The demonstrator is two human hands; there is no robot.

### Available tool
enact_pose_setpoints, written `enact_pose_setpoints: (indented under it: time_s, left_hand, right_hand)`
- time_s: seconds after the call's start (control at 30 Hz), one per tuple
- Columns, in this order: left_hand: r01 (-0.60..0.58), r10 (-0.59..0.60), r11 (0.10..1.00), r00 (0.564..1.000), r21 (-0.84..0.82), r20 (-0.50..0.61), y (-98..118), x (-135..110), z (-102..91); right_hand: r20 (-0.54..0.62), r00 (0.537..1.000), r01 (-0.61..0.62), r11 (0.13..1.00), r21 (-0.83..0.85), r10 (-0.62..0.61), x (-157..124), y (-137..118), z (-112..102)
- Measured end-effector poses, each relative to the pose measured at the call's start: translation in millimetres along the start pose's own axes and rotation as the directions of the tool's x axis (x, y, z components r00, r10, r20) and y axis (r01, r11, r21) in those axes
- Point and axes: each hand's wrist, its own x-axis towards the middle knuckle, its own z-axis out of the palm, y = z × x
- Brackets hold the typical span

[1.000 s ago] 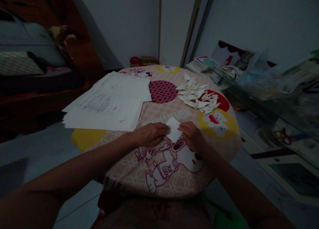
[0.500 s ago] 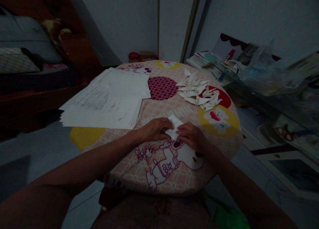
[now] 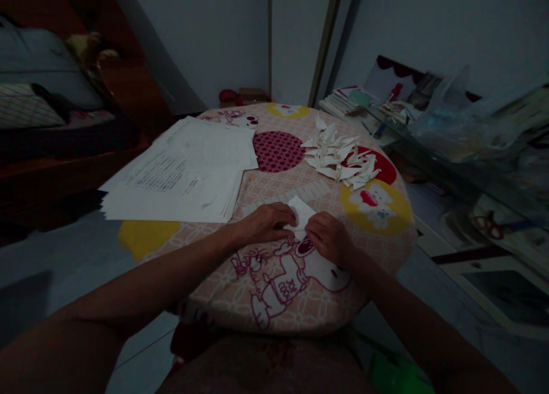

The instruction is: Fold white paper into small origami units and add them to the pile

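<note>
Closing in since a second ago, the person's hands now cover more of the small white paper (image 3: 301, 210). From left on the cartoon-print tablecloth (image 3: 274, 294): stack of printed sheets (image 3: 184, 174); left hand (image 3: 268, 222) and right hand (image 3: 328, 238), both pinching the paper at near centre; pile of folded paper pieces (image 3: 338, 159) beyond

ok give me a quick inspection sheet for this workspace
surface: round table under a pink cartoon-print cloth, dim light
job's things: small white paper lying near the table's front middle
clutter: stack of printed sheets at left; pile of folded paper pieces at back right
grippers: left hand and right hand pinch the small white paper from either side
cables: nothing seen
surroundings: books and a cluttered glass shelf at right; bedding at left
</note>
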Motion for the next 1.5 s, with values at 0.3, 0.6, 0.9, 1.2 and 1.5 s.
enact_pose_setpoints:
  time_s: [0.3,0.6,0.9,1.2,1.5]
  left_hand:
    - [0.188,-0.193,0.979,0.98,-0.078,-0.052,9,4,1.2]
    - [0.386,-0.386,0.922,0.921,-0.014,-0.046,17,14,0.5]
    - [0.504,-0.5,0.857,0.864,0.11,-0.058,25,26,6.4]
    - [0.526,-0.535,0.824,0.845,0.21,-0.02,27,34,5.9]
    - [0.561,-0.572,0.8,0.82,0.211,-0.013,27,38,6.0]
  right_hand:
    - [-0.052,0.973,-0.213,0.959,0.184,0.226,12,-6,-3]
    - [-0.037,0.936,-0.334,0.917,0.219,0.35,15,-5,-2]
    - [-0.108,0.91,-0.385,0.912,0.138,0.4,13,-6,2]
    - [-0.085,0.963,-0.247,0.964,0.1,0.256,-5,-3,1]
    - [-0.05,0.993,-0.107,0.994,0.016,0.107,-15,-12,0]
